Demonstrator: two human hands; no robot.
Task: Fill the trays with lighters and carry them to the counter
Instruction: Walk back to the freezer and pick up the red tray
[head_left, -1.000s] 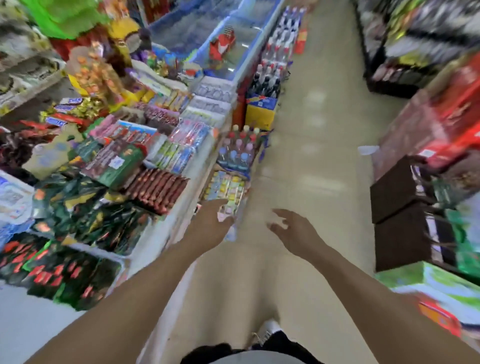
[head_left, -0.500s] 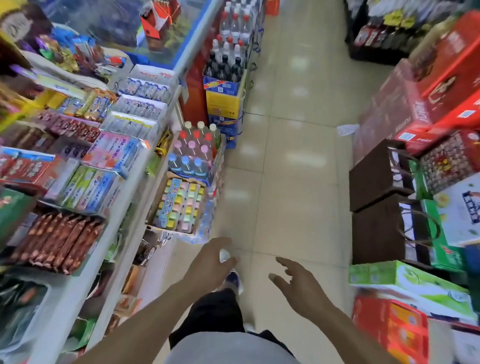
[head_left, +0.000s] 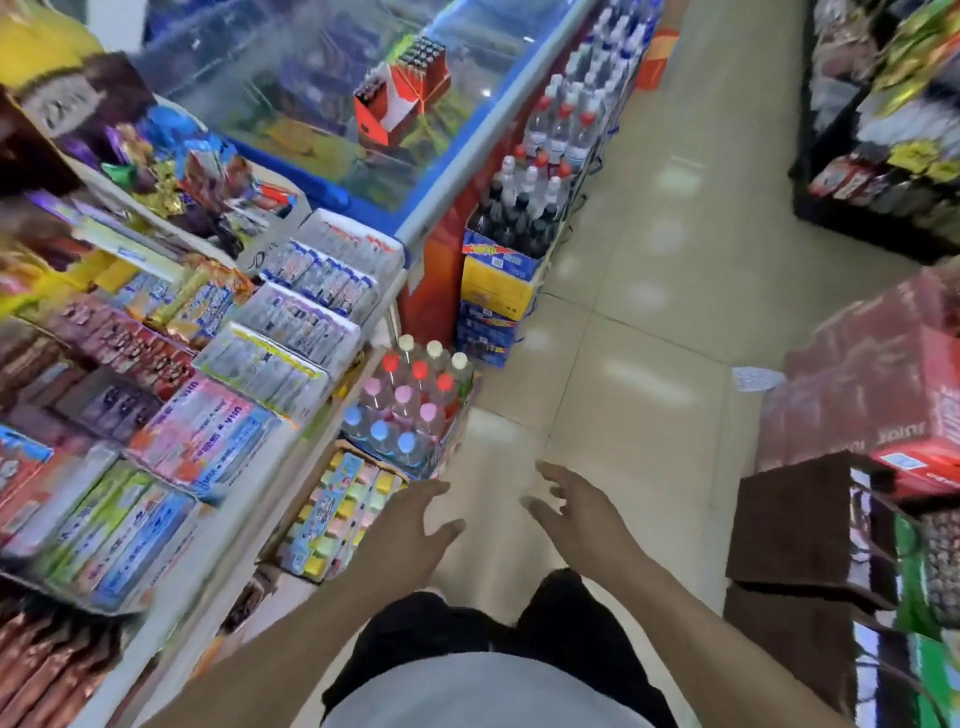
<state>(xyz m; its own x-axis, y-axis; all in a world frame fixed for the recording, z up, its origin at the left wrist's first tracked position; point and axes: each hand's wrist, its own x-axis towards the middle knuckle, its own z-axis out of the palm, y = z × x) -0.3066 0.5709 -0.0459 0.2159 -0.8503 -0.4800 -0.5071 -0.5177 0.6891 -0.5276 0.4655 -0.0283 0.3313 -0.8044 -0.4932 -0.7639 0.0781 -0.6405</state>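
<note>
Both my hands are held out in front of me over the shop aisle, holding nothing. My left hand (head_left: 410, 530) has its fingers spread, beside a box of small coloured packs on the floor. My right hand (head_left: 576, 512) is also open, fingers apart, above the tiled floor. White display trays (head_left: 324, 270) holding rows of small upright items, possibly lighters, stand on the counter shelf at the left, well ahead of my hands. The picture is blurred, so I cannot tell exactly what the trays hold.
A glass-topped freezer (head_left: 332, 104) runs along the far left. Bottle packs (head_left: 410, 400) and crates of bottles (head_left: 509, 249) line the floor by the counter. Stacked red and brown boxes (head_left: 852, 415) stand at the right. The tiled aisle (head_left: 649, 312) runs ahead.
I have walked forward along the aisle; the shelf goods slid toward me and the white trays came nearer. Both hands stayed out in front, open.
</note>
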